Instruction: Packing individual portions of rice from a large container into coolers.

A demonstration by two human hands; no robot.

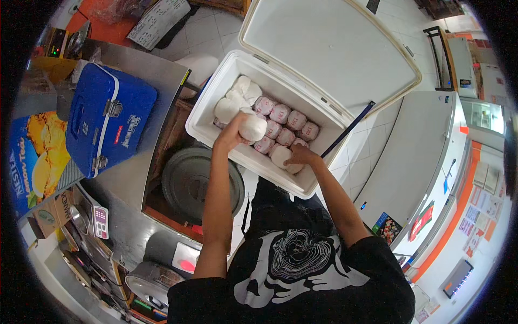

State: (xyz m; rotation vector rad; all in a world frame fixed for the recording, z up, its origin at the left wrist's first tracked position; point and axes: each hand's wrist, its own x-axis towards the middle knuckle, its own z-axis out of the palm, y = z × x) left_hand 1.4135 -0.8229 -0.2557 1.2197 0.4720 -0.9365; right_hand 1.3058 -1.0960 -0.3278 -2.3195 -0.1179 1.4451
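A white cooler box stands before me with its lid raised. Inside lie several round items in printed wrappers. White bundles, perhaps bagged dough, fill the box's left end. My left hand grips a round white bundle above the wrapped items. On the right, my right hand has its fingers on a pale round bundle near the front wall of the box; how firmly it holds this is unclear. The palms of both hands are hidden.
A blue cooler stands on the metal counter at left. Below the counter's edge is a round dark lid. A dark strap or bar crosses the box's right side. A large white appliance stands at right.
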